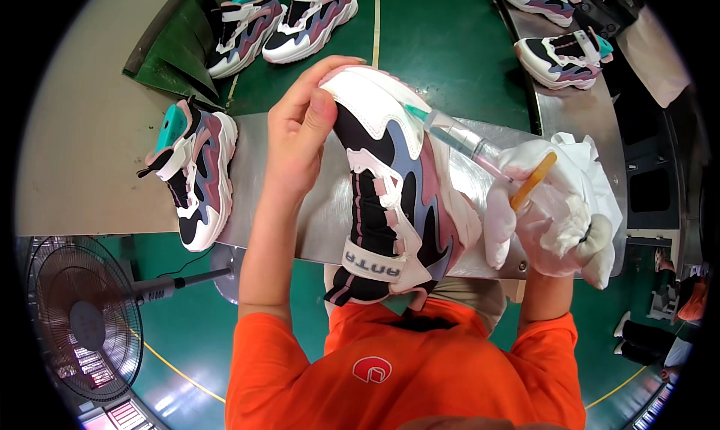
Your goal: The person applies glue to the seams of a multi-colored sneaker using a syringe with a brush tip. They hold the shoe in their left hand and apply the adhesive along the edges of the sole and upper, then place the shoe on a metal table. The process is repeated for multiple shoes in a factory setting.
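My left hand (296, 141) grips a sneaker (409, 179) by its white toe, thumb on the upper and fingers round the front. The sneaker is white, black, blue-grey and mauve, with a white strap; its toe points away from me. In my right hand (555, 220), covered by a white glove, is a clear syringe (461, 139) with a green tip. That tip meets the shoe close to where the upper joins the sole, by the toe. A flat wooden stick (534, 181) also juts from the gloved hand. White fabric bunched around this hand hides some fingers.
A metal worktop (307, 227) lies beneath my hands. One more sneaker (202, 179) stands at the left. Beyond, a green surface (442, 40) carries a pair of sneakers (311, 21); others (562, 59) sit on a metal ledge at right. A black fan (86, 321) is at lower left.
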The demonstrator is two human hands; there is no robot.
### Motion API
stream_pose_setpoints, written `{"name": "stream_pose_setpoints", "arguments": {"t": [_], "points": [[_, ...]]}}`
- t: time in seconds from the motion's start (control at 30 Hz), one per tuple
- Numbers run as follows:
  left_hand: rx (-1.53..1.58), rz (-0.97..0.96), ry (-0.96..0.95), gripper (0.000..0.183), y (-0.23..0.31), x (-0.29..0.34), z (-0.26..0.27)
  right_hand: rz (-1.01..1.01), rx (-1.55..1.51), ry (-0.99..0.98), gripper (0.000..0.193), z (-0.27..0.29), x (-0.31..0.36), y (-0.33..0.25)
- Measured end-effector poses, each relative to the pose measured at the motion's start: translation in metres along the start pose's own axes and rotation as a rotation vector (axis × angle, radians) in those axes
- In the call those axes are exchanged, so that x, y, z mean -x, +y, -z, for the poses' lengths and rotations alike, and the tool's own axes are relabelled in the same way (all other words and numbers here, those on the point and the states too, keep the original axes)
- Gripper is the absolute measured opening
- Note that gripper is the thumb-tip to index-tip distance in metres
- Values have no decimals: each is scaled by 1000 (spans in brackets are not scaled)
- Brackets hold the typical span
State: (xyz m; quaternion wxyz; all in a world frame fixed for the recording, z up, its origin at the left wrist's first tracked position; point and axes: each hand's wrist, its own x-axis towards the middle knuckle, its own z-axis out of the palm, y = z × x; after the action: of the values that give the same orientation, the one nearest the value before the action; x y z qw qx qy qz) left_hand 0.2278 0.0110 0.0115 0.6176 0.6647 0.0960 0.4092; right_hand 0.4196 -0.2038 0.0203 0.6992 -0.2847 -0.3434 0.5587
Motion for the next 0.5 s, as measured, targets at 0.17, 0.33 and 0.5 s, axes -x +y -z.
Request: {"name": "stream_pose_setpoints", "arguments": {"t": [0.17, 0.33, 0.5], "points": [[102, 49, 71, 57, -19, 5, 8, -29, -45, 5, 90, 8, -5, 14], [145, 71, 86, 56, -34, 8, 17, -43, -82, 10, 94, 12, -4, 28], [137, 92, 114, 58, -35, 9, 16, -48, -105, 13, 98, 14, 4, 35]]}}
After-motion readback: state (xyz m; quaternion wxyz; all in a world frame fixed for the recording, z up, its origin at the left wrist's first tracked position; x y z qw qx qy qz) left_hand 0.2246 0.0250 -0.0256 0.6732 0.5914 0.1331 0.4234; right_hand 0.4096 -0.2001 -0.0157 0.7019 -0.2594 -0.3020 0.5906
